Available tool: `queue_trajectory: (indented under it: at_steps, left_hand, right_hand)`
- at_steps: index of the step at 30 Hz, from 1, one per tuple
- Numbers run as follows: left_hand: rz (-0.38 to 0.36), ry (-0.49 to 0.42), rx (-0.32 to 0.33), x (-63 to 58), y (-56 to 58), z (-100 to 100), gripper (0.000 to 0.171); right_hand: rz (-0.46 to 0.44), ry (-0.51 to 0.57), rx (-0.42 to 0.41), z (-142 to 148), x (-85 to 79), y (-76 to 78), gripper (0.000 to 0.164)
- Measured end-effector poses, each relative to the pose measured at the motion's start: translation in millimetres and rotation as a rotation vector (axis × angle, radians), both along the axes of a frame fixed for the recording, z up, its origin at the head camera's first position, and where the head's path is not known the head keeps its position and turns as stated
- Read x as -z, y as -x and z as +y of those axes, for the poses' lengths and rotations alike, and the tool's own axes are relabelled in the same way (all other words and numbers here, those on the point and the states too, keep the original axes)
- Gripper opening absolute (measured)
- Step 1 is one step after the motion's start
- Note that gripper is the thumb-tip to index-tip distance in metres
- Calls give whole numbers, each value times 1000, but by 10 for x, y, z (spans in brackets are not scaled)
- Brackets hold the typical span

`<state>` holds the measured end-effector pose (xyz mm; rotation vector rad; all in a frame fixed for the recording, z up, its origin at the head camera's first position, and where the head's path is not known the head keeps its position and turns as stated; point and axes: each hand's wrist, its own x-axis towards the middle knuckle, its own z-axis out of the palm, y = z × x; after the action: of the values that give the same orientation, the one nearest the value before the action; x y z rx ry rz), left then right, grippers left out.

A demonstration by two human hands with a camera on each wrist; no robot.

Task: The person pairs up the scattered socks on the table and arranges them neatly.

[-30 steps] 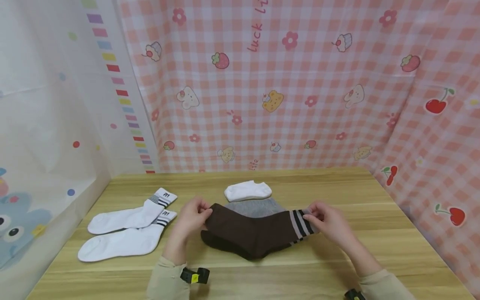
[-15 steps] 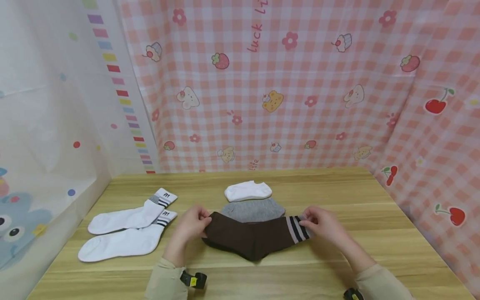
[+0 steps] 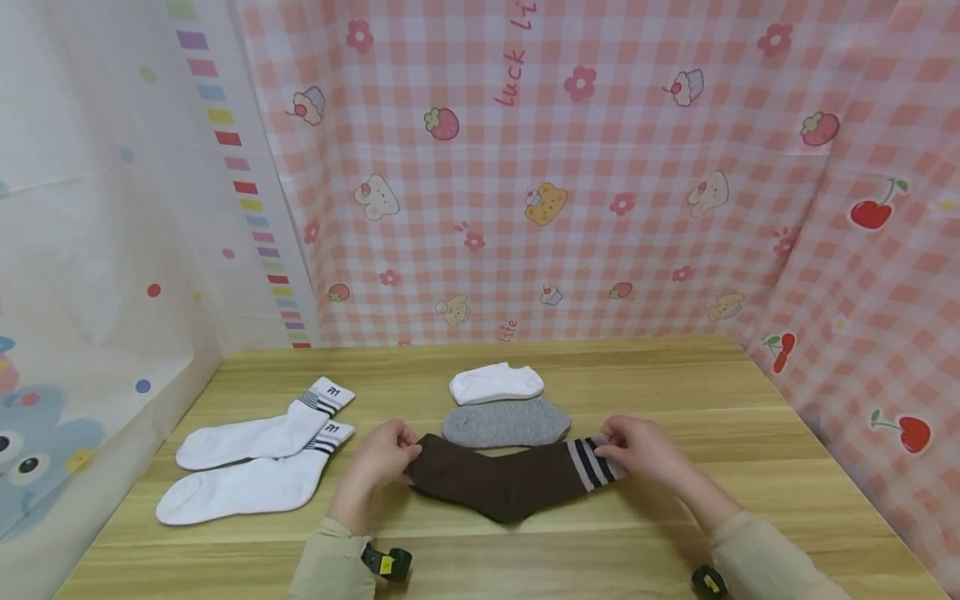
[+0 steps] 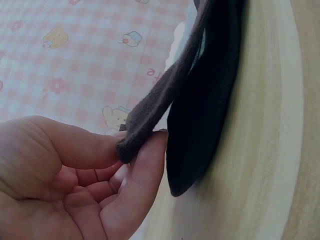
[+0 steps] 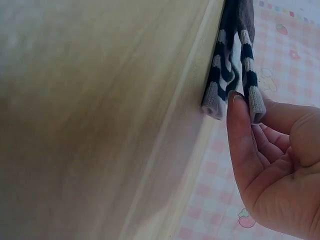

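Fabric sits pinched at both ends: the left grip (image 3: 384,452) has the toe of the upper brown sock (image 3: 480,479) between thumb and fingers, and the right grip (image 3: 639,448) nips its striped cuff. The sock spans the space between them at the centre of the desk (image 3: 720,392), apart from a lower sock (image 4: 197,130) that seems to rest beneath it. From where I stand, only the top layer is held, so an uneven release could leave toes or cuffs out of line. Pulling too hard could stretch the cuff. Just behind lies a grey sock (image 3: 510,423), close enough for a drifting edge to land on it; beyond that is a white ankle sock (image 3: 497,383). Striped white socks (image 3: 232,492) lie well apart, off to the left.
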<state>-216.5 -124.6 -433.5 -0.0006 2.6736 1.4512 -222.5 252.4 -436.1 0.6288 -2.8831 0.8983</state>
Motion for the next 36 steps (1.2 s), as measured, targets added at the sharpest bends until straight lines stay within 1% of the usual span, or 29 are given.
queue_trajectory:
  at_steps: [4, 7, 11, 16, 21, 25, 31, 36]
  left_hand:
    - [-6, 9, -5, 22, 2, -2, 11]
    - [-15, -4, -9, 45, 8, -6, 12]
    - [-24, -21, -14, 73, 17, -9, 12]
    - [-32, -24, -29, 70, 17, -8, 12]
    - [-46, 32, -31, 50, 15, -12, 21]
    - [-38, 73, -23, 51, 14, -12, 25]
    - [-26, 102, -25, 63, 21, -26, 20]
    - [-6, 116, -28, 66, 21, -33, 13]
  right_hand:
    - [-12, -17, -9, -8, 17, 54, 15]
    - [-27, -32, -7, -15, 20, 81, 15]
    - [-36, -40, -19, -28, 19, 93, 15]
    - [-50, -34, -28, -40, 25, 102, 15]
    - [-71, -42, -18, -47, 28, 117, 15]
    - [-74, -48, -24, -49, 32, 131, 15]
    - [-68, -46, -44, -31, 57, 158, 17]
    - [-67, -52, -40, -10, 75, 175, 18]
